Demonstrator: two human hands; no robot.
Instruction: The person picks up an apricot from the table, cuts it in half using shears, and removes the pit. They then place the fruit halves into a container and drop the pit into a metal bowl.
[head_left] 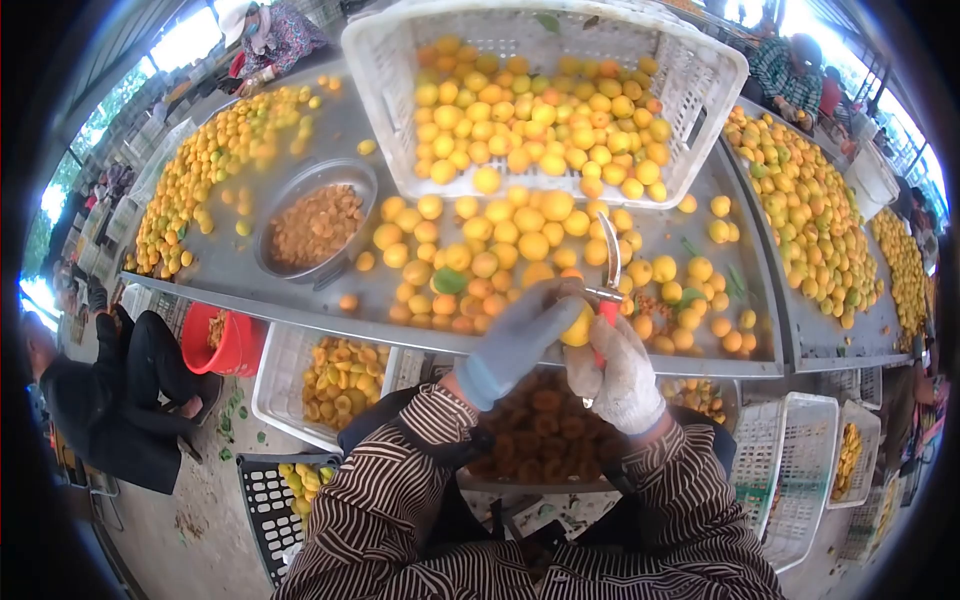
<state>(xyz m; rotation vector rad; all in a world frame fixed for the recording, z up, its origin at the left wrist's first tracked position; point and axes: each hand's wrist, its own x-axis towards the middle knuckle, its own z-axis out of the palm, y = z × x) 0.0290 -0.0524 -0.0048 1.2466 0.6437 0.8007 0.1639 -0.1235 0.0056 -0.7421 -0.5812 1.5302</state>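
My left hand (515,345), in a grey-blue glove, is closed around a yellow apricot (577,328) above the table's near edge. My right hand (620,375) wears a white glove and grips red-handled pruning shears (611,252), their curved metal blade pointing up. The shears' metal pivot lies right beside the apricot and the left fingertips. Many loose apricots (520,235) lie on the metal table (330,315) just beyond both hands, with a green leaf (449,281) among them. Below my hands, a container of brown, halved-looking fruit (545,430) sits partly hidden by my forearms.
A white crate (395,160) of apricots tips toward me. Left of it stands a metal bowl (370,195) of brown pits. Below are a red bucket (250,345), a white bin (275,385) and a black crate (255,510). Other people (280,40) sit around the tables.
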